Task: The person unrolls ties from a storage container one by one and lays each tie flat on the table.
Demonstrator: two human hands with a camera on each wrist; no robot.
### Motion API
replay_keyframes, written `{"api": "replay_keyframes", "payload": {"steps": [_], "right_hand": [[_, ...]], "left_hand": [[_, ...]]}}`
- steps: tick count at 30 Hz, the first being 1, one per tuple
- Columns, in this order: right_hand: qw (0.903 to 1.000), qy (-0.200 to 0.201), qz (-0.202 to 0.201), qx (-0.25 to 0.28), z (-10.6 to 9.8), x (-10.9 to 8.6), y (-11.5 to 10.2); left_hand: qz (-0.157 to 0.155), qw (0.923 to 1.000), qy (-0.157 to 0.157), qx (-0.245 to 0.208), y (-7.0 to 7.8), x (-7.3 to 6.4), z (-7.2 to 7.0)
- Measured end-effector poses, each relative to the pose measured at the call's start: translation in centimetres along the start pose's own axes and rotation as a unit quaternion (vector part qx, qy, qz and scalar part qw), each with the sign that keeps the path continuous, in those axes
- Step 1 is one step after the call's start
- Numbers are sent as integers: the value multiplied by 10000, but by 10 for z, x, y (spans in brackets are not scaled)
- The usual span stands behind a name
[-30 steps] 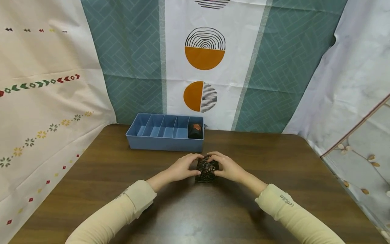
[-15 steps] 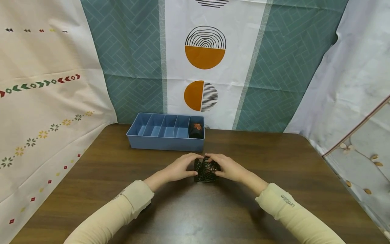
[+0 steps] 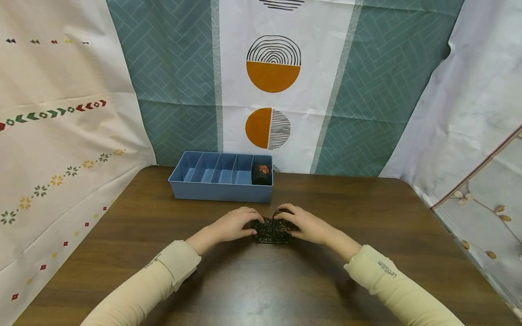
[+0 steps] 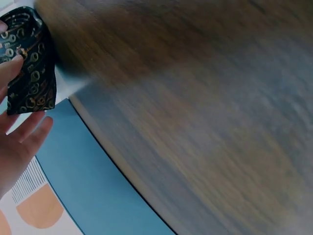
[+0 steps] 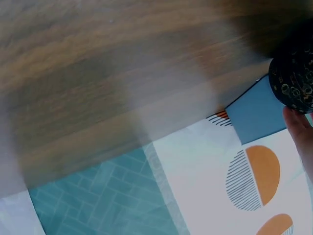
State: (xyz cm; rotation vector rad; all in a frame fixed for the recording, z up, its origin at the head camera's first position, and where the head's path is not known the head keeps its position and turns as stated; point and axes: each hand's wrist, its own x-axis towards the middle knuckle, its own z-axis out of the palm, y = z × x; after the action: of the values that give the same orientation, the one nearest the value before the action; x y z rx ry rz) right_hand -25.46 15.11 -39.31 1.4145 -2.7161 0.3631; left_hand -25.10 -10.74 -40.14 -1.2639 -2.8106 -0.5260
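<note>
A partly rolled black cloth (image 3: 267, 232) with a small gold ring pattern stands on the brown table, in front of the blue box. My left hand (image 3: 233, 223) pinches its flat loose end at the left, thumb in front and fingers behind. On the right, my right hand (image 3: 306, 224) grips the rolled part. In the left wrist view the cloth (image 4: 33, 73) shows its coiled upper edge and a straight lower edge. Only the dark rounded side of the cloth (image 5: 293, 81) appears in the right wrist view, with fingertips (image 5: 296, 120) against it.
Behind the hands stands a blue divided box (image 3: 222, 192) with several compartments. Its rightmost compartment holds a black roll (image 3: 261, 175) with an orange leaf-like mark. Patterned curtains (image 3: 175, 81) hang along the back and sides of the wooden table (image 3: 342, 199).
My left hand has moved left and slightly down, drawing out the cloth's loose end, so the cloth looks wider. The right hand stays nearly in place on the rolled part.
</note>
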Motion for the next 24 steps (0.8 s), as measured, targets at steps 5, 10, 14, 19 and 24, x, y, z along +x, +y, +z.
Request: {"api": "replay_keyframes", "payload": {"steps": [5, 10, 14, 19, 24], "right_hand": [[10000, -33, 28, -29, -1, -3, 1], [9999, -34, 36, -129, 1, -5, 3], [9997, -26, -58, -235, 1, -6, 4], [9987, -42, -272, -424, 1, -8, 3], [9978, -71, -345, -570, 2, -9, 4]], "left_hand": [[-29, 9992, -190, 353, 0, -2, -1], [-149, 9974, -548, 436, -2, -5, -1], [-198, 9942, -1044, 138, -7, -8, -2], [-346, 9927, -1155, -46, -9, -7, -1], [-436, 9948, -873, 304, -6, -1, 2]]}}
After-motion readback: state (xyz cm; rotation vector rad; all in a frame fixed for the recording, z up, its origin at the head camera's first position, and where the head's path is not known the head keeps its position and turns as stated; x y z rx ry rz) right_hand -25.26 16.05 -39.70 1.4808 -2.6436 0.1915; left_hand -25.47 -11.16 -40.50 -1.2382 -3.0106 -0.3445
